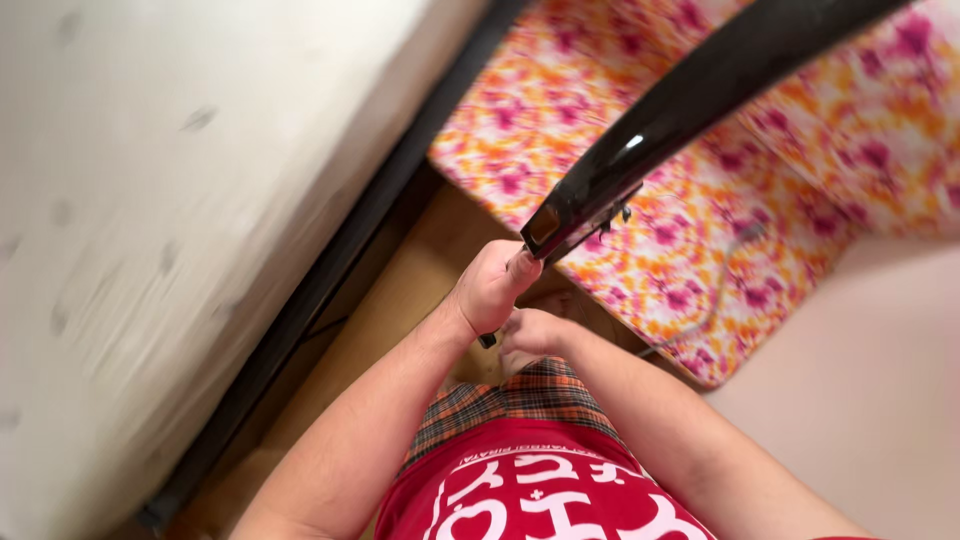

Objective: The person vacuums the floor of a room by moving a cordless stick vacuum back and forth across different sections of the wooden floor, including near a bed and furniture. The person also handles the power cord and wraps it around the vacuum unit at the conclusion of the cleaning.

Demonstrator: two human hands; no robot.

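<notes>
to the left of the long glossy black curved bar, filling that whole side of the view, lies a wide off-white mattress with faint grey marks, blurred. a dark frame rail runs along its edge, still left of the bar, and beside the rail a strip of light brown wooden floor shows.

the left hand is just below the bar's lower end, its fingers wrapped tight around that end. the bar rises from this fist up and to the right, out of the top of the view, tilted. a small clip or bracket sits near the bar's lower end, too small to make out.

the right hand is just under the left one, touching it, fingers curled in; whether it clamps the bar's tip i cannot tell.

below the bar's lower end are plaid shorts and a red shirt with white print.

behind and to the right of the bar spreads a pink, orange and white flowered cloth, with a thin grey cord lying on it. a pale pink surface lies right of the cloth.
</notes>
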